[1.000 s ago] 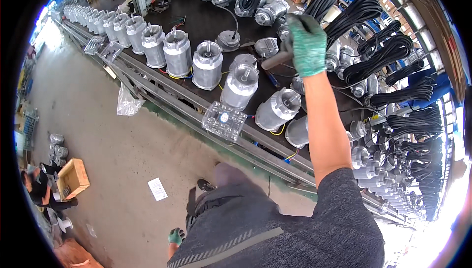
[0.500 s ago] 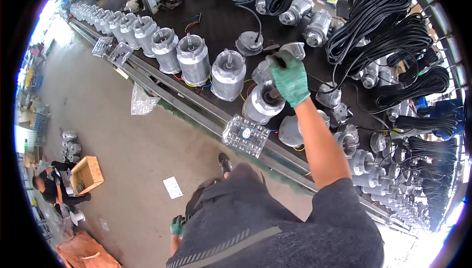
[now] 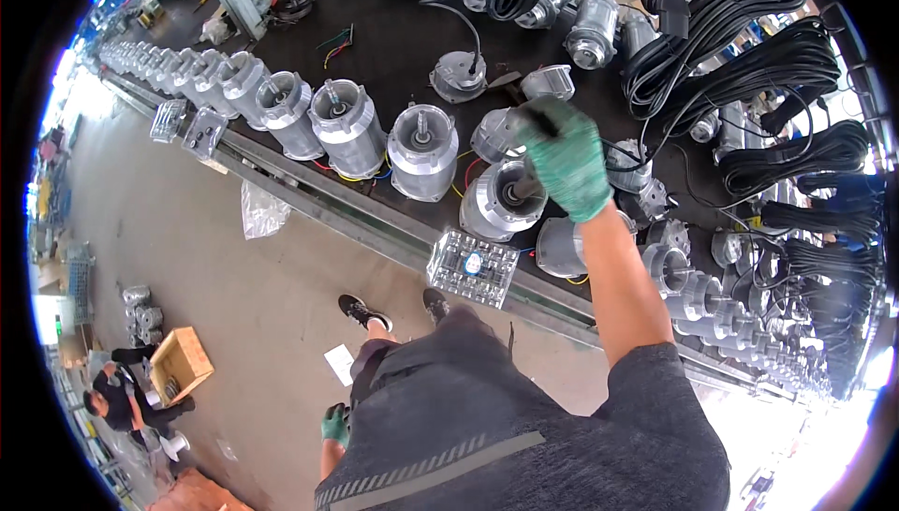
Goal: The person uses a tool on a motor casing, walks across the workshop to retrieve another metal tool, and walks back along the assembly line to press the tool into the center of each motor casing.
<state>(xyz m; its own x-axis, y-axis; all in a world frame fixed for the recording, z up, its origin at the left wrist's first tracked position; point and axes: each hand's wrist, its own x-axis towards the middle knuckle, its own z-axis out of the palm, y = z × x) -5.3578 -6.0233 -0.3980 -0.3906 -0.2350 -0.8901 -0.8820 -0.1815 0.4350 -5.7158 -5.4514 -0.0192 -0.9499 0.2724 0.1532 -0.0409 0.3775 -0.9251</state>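
My right hand [image 3: 567, 160], in a green glove, is closed above an upright silver motor housing [image 3: 482, 207]. A short grey metal rod-like piece [image 3: 530, 185] shows below the fist, its lower end at the housing's open top; the fingers hide the rest. My left hand [image 3: 334, 425], also gloved in green, hangs low beside my body, its fingers partly hidden. Left of the housing stands another motor housing [image 3: 423, 160] with its shaft upright. A silver end cover [image 3: 494, 136] lies behind my right hand's housing. At the bench's near edge sits a clear tray of small metal parts [image 3: 473, 267].
Motor housings [image 3: 346, 127] line the bench to the left and right. Coiled black cables [image 3: 721, 14] and finished motors [image 3: 592, 29] fill the right and back. A metal rail [image 3: 365, 230] edges the bench. On the floor, a person [image 3: 122, 399] is beside a wooden crate [image 3: 183, 361].
My view has shifted a little, and one of my shoes has come into sight. My right hand stays over the same housing, with the grey piece now more upright and nearer the shaft opening.
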